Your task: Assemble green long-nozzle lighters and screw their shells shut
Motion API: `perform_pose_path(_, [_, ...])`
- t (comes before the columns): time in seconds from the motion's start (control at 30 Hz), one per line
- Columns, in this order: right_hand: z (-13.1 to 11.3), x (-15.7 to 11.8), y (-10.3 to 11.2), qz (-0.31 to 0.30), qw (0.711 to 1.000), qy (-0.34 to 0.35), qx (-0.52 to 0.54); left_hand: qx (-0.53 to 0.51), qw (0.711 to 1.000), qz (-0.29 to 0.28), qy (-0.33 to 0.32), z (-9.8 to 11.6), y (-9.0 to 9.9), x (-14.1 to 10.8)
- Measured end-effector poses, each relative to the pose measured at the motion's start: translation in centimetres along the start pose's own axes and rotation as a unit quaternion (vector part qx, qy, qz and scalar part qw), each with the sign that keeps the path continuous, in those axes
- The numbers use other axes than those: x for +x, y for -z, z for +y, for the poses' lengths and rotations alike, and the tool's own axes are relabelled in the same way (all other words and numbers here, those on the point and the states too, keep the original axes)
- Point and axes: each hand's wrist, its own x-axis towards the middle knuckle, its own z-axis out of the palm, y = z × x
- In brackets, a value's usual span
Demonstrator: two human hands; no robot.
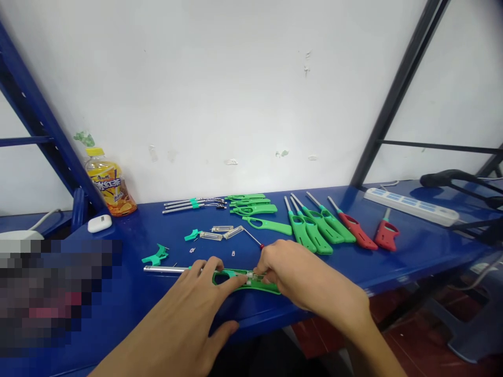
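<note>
An opened gas lighter with a green handle shell (267, 286) and a long metal barrel (163, 269) lies on the blue table near its front edge. Over its middle rests my left hand (204, 293), fingers closed on the lighter and one fingertip pressed at the trigger area. My right hand (288, 269) is closed, its fingertips pinching a clear fuel tank (257, 277) in the handle shell. A thin screwdriver (252, 237) with a red end touches or passes behind the right hand; whether it is held I cannot tell.
Clear tanks (211, 236), teal trigger pieces (158, 255), metal barrels (183, 204) and green shells (255, 209) lie beyond my hands. Several green lighters (310, 228) and two red ones (359, 230) are at right, near a power strip (411, 206). A drink bottle (112, 183) and white earbud case (99, 223) stand left.
</note>
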Motion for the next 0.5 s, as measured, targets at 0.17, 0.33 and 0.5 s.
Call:
perform_pose_path(0.17, [-0.12, 0.02, 0.35, -0.011, 1.0, 0.0, -0.004, -0.026, 1.0, 0.002, 0.009, 0.49, 0.89, 0.96])
perform_pose_path(0.33, [-0.2, 0.06, 0.45, -0.014, 1.0, -0.001, -0.002, -0.036, 0.999, 0.037, 0.0, 0.1, 0.35, 0.92])
perform_pose_path(0.5, [0.25, 0.05, 0.16, -0.019, 1.0, -0.012, 0.017, -0.04, 0.999, 0.024, 0.003, 0.17, 0.46, 0.82])
